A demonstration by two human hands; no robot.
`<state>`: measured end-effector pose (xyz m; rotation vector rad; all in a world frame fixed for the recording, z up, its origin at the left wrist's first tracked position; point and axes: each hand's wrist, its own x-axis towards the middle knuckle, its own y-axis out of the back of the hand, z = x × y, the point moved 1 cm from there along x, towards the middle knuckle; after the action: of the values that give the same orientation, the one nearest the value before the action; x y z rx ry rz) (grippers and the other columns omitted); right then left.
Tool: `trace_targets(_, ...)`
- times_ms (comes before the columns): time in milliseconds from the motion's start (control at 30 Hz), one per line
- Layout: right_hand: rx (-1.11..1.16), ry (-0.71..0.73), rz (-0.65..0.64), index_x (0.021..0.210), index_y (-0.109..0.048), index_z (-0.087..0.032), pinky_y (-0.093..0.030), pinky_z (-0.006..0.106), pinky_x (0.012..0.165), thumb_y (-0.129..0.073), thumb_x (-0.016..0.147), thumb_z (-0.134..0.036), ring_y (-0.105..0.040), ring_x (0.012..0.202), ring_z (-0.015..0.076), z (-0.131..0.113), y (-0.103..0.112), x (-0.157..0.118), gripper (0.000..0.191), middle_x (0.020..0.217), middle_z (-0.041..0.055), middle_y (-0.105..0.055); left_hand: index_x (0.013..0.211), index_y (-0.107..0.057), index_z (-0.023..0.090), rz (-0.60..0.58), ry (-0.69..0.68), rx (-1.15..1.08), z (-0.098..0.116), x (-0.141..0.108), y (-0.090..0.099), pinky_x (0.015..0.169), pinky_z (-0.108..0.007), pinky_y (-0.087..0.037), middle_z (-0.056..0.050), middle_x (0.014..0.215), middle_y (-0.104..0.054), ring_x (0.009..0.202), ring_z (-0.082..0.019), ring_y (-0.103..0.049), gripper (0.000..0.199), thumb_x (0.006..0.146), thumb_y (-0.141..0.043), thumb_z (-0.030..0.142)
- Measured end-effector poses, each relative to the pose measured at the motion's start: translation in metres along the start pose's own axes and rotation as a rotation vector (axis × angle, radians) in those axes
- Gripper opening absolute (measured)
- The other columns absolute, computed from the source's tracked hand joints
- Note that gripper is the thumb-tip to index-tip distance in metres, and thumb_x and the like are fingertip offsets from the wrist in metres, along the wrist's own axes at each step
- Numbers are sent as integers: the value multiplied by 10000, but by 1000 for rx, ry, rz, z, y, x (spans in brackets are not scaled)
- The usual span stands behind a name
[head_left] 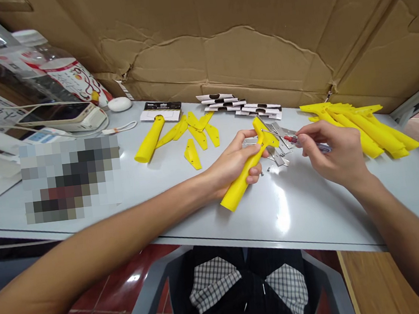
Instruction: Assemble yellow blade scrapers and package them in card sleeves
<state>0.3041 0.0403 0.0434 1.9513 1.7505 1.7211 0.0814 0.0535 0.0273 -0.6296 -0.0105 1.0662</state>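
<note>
My left hand is wrapped round the handle of a yellow plastic scraper, its wide head tilted up and away from me. In my right hand is a screwdriver with a red and clear handle, held between thumb and fingers. Its thin shaft reaches left to the scraper's head; whether the tip sits in a screw is too small to tell. Behind and under the head lie loose metal blades and a few small screws. Several flat yellow cover plates lie left of my left hand.
A yellow scraper handle with a black-and-white card lies to the left. Folded cards are stacked at the back. Yellow handles are piled at right. Far left are a phone, a bottle and a blurred patch. Cardboard stands behind.
</note>
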Motion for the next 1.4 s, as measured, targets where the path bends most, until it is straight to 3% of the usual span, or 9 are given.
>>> trace_targets(200,-12,12,-42,874,-682,-250,-516,327,535,-683,868,-227,-663,574,175,0,0,0,23,697,-7,-726,1258,-454,314,3,-3,17,-1,-1,0,405,-189,-310,-23,927,-627,452,-53,-470,286,1008,-545,210)
trace_targets(333,-20,11,-103,935,-698,-242,-539,339,570,-701,816,-205,-674,607,185,-1,1,0,125,785,12,-757,1268,-444,314,11,-7,29,0,-1,-1,409,-190,-305,-16,923,-626,454,-51,-466,294,1012,-532,197)
trace_targets(533,-51,14,-69,1006,-754,-222,-552,317,584,-678,913,-236,-703,630,175,1,0,0,120,853,37,-800,1270,-444,320,34,-27,37,-1,1,2,417,-197,-312,-21,946,-628,462,-47,-465,288,1019,-528,205)
trace_targets(700,-94,-19,-37,941,-768,-214,-475,295,520,-574,998,-271,-624,517,139,3,1,1,210,643,0,-711,1262,-450,318,24,-24,47,-2,0,1,415,-201,-303,-18,933,-618,461,-47,-469,277,1020,-534,210)
trace_targets(767,-92,-44,-46,945,-741,-214,-448,298,502,-602,972,-289,-585,486,134,3,1,1,160,610,-15,-671,1251,-447,318,20,-19,50,-2,0,0,415,-203,-302,-16,936,-616,457,-46,-469,266,1022,-531,212)
trace_targets(967,-50,-82,-69,947,-623,-231,-491,319,522,-694,835,-259,-616,524,158,2,0,0,136,722,0,-706,1251,-443,328,27,-21,54,-1,1,0,415,-203,-298,-12,949,-614,455,-44,-465,262,1028,-517,214)
trace_targets(1200,-73,-42,-5,927,-738,-217,-507,299,536,-702,916,-304,-673,572,161,2,1,0,94,747,27,-765,1243,-447,324,51,-35,65,-2,1,2,420,-204,-301,-18,959,-605,468,-47,-464,255,1025,-515,211)
trace_targets(1400,-140,-31,-2,754,-720,-205,-368,300,471,-625,966,-342,-493,448,119,2,2,1,269,529,-12,-608,1251,-452,320,43,-22,69,-2,0,0,418,-206,-296,-17,949,-606,463,-46,-463,268,1018,-531,214)
